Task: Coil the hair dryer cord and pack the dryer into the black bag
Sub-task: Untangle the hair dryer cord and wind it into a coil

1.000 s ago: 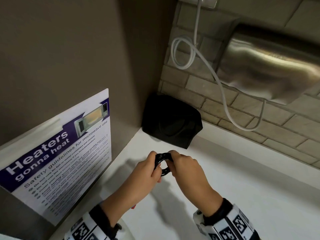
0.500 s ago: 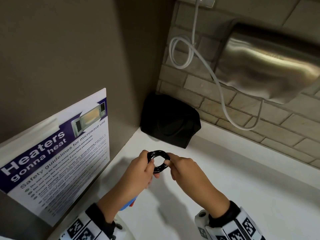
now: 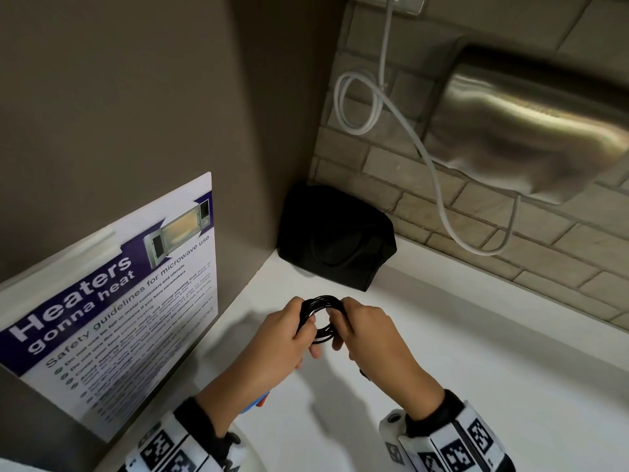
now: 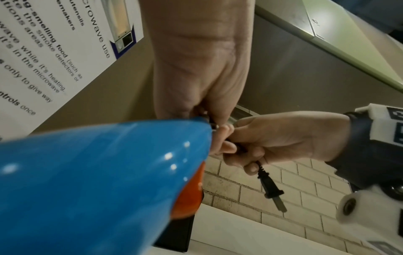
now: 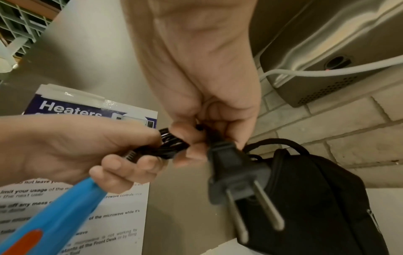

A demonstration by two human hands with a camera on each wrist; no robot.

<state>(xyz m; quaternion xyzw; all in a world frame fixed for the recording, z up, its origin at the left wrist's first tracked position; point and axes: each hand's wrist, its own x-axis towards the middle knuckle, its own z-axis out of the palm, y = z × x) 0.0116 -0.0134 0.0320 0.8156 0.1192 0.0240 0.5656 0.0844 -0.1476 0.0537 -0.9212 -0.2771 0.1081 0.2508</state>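
- The left hand (image 3: 279, 338), sitting lower centre of the head view, is curling its fingers round the left side of the coiled black cord (image 3: 321, 316); in the right wrist view the blue hair dryer (image 5: 54, 215) is hanging below that same hand, running down to the lower left of the frame.
- The coil is standing as a small upright ring between the two hands, its opening facing the camera.
- The right hand (image 3: 367, 330) is pinching the ring's right side, and the plug (image 5: 237, 181) is sticking out under its fingers, prongs pointing down and to the right.
- The black bag (image 3: 335, 238) is sitting in the corner on the white counter (image 3: 476, 386), above the hands in the frame and slightly right, well apart from them; whether its mouth is open cannot be told.
- Judging from this, packing is calling for a reach straight up the frame, with neither hand clearly nearer the bag.
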